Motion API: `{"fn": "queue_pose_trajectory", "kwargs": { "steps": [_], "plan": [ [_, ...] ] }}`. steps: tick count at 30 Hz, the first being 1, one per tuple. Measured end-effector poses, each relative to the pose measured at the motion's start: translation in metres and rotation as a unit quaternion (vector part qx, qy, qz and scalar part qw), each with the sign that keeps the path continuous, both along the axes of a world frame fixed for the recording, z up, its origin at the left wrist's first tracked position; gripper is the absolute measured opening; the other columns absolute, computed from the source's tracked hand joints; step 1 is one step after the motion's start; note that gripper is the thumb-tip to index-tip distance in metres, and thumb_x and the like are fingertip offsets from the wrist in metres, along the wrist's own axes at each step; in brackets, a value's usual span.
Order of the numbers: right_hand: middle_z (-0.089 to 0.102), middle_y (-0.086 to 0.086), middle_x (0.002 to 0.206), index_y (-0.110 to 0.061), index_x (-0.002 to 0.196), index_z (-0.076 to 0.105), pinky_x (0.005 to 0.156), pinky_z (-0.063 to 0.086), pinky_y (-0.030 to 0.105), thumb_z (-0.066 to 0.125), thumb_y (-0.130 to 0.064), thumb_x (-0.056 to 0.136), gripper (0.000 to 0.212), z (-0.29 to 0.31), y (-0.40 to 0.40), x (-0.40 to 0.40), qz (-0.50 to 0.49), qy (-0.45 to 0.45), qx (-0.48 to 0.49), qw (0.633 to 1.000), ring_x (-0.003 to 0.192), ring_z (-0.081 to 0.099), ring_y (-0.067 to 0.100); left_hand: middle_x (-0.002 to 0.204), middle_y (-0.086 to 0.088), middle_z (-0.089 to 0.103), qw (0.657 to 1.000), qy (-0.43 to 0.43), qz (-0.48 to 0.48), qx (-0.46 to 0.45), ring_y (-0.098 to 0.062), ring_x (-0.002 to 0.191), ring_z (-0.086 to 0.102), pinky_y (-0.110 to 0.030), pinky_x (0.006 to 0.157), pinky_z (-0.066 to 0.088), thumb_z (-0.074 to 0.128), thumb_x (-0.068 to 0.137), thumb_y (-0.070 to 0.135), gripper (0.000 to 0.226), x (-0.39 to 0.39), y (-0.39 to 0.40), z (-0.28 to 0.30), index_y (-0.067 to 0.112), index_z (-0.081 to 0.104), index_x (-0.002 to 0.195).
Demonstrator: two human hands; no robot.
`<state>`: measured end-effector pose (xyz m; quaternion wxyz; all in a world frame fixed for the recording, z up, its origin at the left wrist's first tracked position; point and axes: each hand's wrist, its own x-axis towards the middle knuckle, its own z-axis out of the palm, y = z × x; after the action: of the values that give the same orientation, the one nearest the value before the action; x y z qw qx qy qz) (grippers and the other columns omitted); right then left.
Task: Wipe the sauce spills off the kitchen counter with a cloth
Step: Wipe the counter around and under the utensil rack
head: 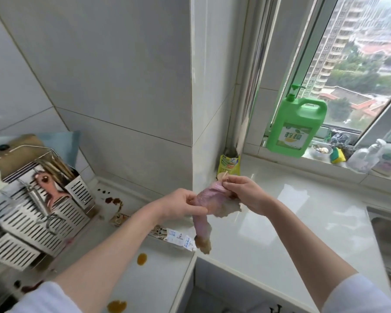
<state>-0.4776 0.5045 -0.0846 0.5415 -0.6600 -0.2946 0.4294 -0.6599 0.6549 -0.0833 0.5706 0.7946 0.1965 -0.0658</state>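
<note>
At the far left of the pale glossy worktop [280, 233] stands a perforated stainless-steel utensil rack [32, 213] holding tools. Just right of it, dark brown sauce spills [113, 201] stain the surface near the wall, and two orange-brown sauce blots [142, 259] lie nearer, one at the near edge. A small printed white packet [178, 239] lies on the worktop beneath the left forearm. Above the worktop's middle, the left hand [181, 205] pinches one end of a stained pinkish-purple cloth [209, 201] between thumb and curled fingers, while the right hand [244, 193] pinches its other end; the cloth is held in the air between them, with one soiled strip hanging down. Behind the hands, a yellow-green sachet [228, 167] leans in the wall corner. On the window sill to the right stand a large green pump jug of dish soap [296, 125] and, further right, a yellow-green sponge [338, 155]. The steel sink [388, 233] is at the right edge.
</note>
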Motion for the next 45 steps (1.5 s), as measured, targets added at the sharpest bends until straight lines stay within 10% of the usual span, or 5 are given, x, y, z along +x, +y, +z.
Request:
{"fn": "queue_pose_trajectory", "kwargs": {
  "steps": [11, 22, 27, 35, 45],
  "plan": [
    [0.069, 0.002, 0.082, -0.008, 0.098, 0.070, 0.066, 0.050, 0.021, 0.050, -0.005, 0.099, 0.020, 0.003, 0.013, -0.002, 0.018, -0.005, 0.044, 0.999, 0.077, 0.063, 0.011, 0.066, 0.012, 0.057, 0.997, 0.053, -0.025, 0.059, -0.004, 0.063, 0.048, -0.015, 0.064, 0.039, 0.066, 0.092, 0.041, 0.031, -0.014, 0.006, 0.008, 0.019, 0.065, 0.070],
    [0.068, 0.017, 0.103, -0.002, 0.117, 0.064, 0.069, 0.052, 0.033, 0.060, -0.043, 0.096, 0.046, -0.038, 0.022, -0.036, 0.106, 0.166, -0.072, 0.978, 0.089, 0.063, 0.026, 0.086, -0.002, 0.066, 0.982, 0.021, 0.083, -0.169, -0.011, 0.072, 0.060, -0.021, 0.058, 0.045, 0.058, 0.098, 0.034, 0.022, -0.030, 0.005, 0.005, 0.012, 0.056, 0.097],
    [0.064, 0.014, 0.116, -0.004, 0.129, 0.055, 0.085, 0.054, 0.029, 0.070, -0.005, 0.087, 0.044, -0.047, 0.024, -0.032, 0.141, 0.230, -0.028, 0.963, 0.104, 0.062, 0.023, 0.075, -0.003, 0.064, 0.987, 0.073, 0.098, -0.106, -0.012, 0.057, 0.056, -0.023, 0.047, 0.042, 0.056, 0.098, 0.045, 0.032, -0.051, 0.013, -0.003, 0.015, 0.063, 0.092],
    [0.053, 0.007, 0.071, -0.011, 0.130, 0.059, 0.059, 0.052, 0.024, 0.045, 0.029, 0.081, 0.065, -0.024, 0.055, -0.051, 0.105, 0.198, 0.028, 0.974, 0.061, 0.054, 0.015, 0.088, -0.003, 0.074, 0.977, 0.047, 0.146, -0.151, -0.013, 0.079, 0.068, -0.023, 0.071, 0.053, 0.076, 0.086, 0.023, 0.018, -0.084, 0.023, -0.012, 0.009, 0.068, 0.092],
    [0.045, 0.007, 0.077, -0.021, 0.131, 0.059, 0.058, 0.039, 0.032, 0.053, 0.016, 0.066, 0.076, -0.038, 0.097, -0.088, 0.128, 0.062, -0.008, 0.990, 0.061, 0.045, 0.016, 0.088, 0.004, 0.075, 0.967, -0.008, 0.249, -0.047, -0.014, 0.086, 0.072, -0.035, 0.083, 0.056, 0.055, 0.100, 0.026, 0.015, -0.128, 0.038, -0.018, 0.016, 0.066, 0.099]
  ]
}}
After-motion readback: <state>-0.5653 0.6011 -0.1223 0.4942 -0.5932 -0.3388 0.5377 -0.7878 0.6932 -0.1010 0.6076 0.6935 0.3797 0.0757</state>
